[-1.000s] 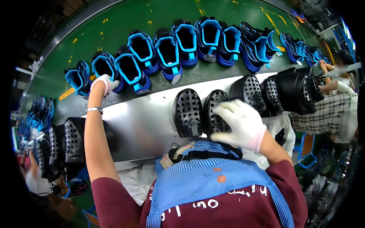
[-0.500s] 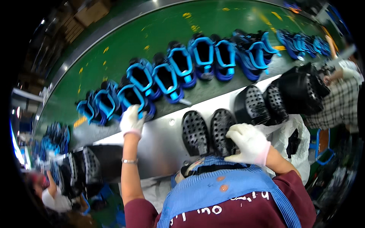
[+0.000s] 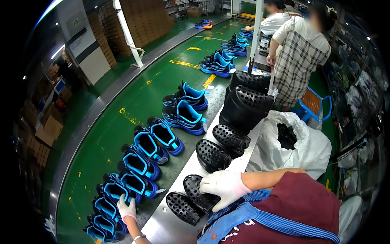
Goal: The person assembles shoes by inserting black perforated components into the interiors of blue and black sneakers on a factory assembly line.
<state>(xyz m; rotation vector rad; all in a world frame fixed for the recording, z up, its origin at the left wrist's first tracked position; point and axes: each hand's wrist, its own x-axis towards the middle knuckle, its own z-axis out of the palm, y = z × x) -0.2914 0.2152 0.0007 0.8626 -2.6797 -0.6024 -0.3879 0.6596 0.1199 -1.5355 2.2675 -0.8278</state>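
Two black perforated shoe forms (image 3: 183, 208) lie on the table (image 3: 164, 224), toes toward the sneakers (image 3: 115, 190). Right hand (image 3: 224, 186) covers one's heel, left hand (image 3: 127, 208) a sneaker's; whether clamped, I cannot tell

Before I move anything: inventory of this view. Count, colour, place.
Metal bench: one, silver, lower centre
Long surface: one, green, left of bench
Shoes: over ten, black and blue, along the long surface
Perforated forms: at least six, black, on the bench
Sack: one, white, right of bench
Stool: one, brown and blue, behind sack
Cartons: several, brown, far left
Posts: two, white, along the top
Co-workers: at least two, pale tops, upper right
Left hand: one, white glove, at a shoe
Right hand: one, white glove, on a form
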